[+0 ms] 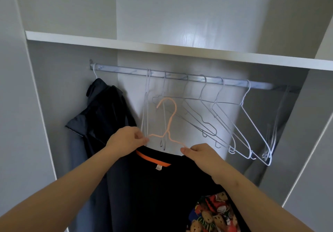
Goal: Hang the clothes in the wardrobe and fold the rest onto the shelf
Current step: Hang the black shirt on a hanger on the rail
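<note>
A black T-shirt [153, 186] with an orange neck band and a teddy-bear print hangs in front of me, on a peach wire hanger [169, 123]. The hanger's hook points up, below the metal rail [180, 77] and clear of it. My left hand [126, 138] pinches the hanger's left shoulder together with the shirt. My right hand [200, 152] pinches the hanger's right shoulder at the shirt's edge. Both hands hold the shirt up inside the open wardrobe.
A dark jacket [104, 116] hangs at the rail's left end. Several bare white wire hangers [234, 123] hang along the middle and right of the rail. A white shelf [162, 46] runs above the rail. Wardrobe side walls close in left and right.
</note>
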